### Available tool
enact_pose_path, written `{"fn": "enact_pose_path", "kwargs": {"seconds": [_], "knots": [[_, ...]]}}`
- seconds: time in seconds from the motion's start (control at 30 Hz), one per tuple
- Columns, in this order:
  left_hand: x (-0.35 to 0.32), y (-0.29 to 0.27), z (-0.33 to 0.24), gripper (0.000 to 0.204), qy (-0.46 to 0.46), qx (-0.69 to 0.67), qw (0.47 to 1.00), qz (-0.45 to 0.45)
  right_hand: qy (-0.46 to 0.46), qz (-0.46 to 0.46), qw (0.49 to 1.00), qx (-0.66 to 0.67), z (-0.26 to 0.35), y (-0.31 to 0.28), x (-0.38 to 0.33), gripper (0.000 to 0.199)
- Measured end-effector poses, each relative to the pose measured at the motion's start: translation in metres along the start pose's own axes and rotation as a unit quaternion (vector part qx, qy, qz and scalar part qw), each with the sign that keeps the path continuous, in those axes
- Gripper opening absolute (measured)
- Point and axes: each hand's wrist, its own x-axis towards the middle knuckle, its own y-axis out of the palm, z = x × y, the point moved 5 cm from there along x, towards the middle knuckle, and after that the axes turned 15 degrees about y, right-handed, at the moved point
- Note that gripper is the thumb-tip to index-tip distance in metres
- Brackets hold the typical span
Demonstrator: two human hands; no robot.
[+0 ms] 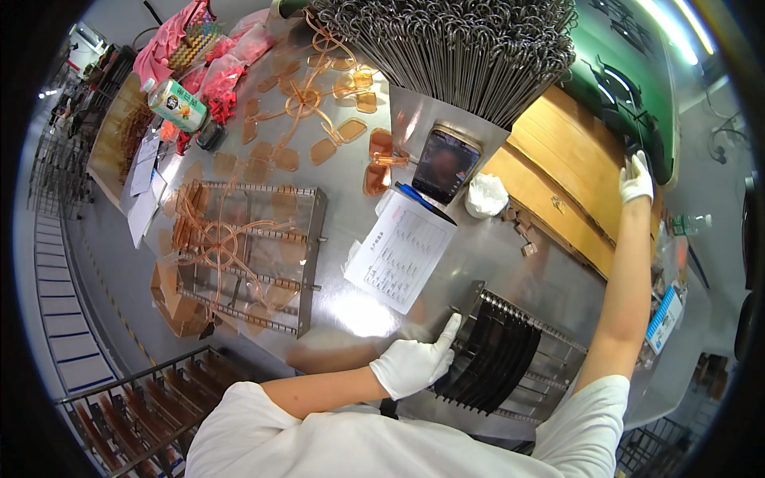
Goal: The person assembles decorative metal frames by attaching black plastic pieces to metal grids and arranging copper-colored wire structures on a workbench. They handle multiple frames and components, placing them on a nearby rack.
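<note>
My left hand [414,366], in a white glove, is beside a metal rack [550,331] at the front. One finger stretches up and away, and the other fingertips are bent close to the rack's left side. Several thin, curved black pieces [498,354] stand in a row in that rack. My right arm reaches far to the right. The gloved right hand [636,182] has its fingers apart at the lower end of a black part [625,95] in a green bin [594,64]. Whether the fingertips touch that part is hard to see.
A second rack [311,263] with amber branched pieces [219,243] stands at left. Mid-table are a printed sheet [402,251], blue pen [414,195], phone [446,163] and white roll [486,196]. Behind rises a metal holder [414,119] of hooked rods [462,72]; cardboard [558,171] lies right.
</note>
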Motion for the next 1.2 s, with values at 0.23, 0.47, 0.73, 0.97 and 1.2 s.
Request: {"fn": "enact_pose_path", "kwargs": {"seconds": [0.23,0.47,0.73,0.97,1.2], "knots": [[-0.024,0.003,-0.008,0.074,-0.026,-0.022,0.998,-0.047,-0.021,0.125,0.992,0.015,-0.009,-0.085,-0.257,0.034],[0.004,-0.084,-0.060,0.073,0.009,-0.283,0.926,-0.251,-0.103,0.114,0.988,-0.019,-0.025,-0.177,-0.509,0.013],[0.031,-0.111,-0.171,0.114,0.469,-0.243,0.736,-0.423,-0.054,0.265,0.918,-0.291,-0.105,-0.073,-0.621,0.118],[0.038,-0.144,-0.230,0.066,0.352,0.089,0.909,-0.203,-0.210,0.106,0.722,-0.650,-0.150,0.005,-0.616,0.052],[-0.080,-0.244,-0.132,0.058,0.355,-0.427,0.700,-0.448,0.006,0.155,0.845,-0.512,-0.111,-0.045,-0.597,0.065]]}}
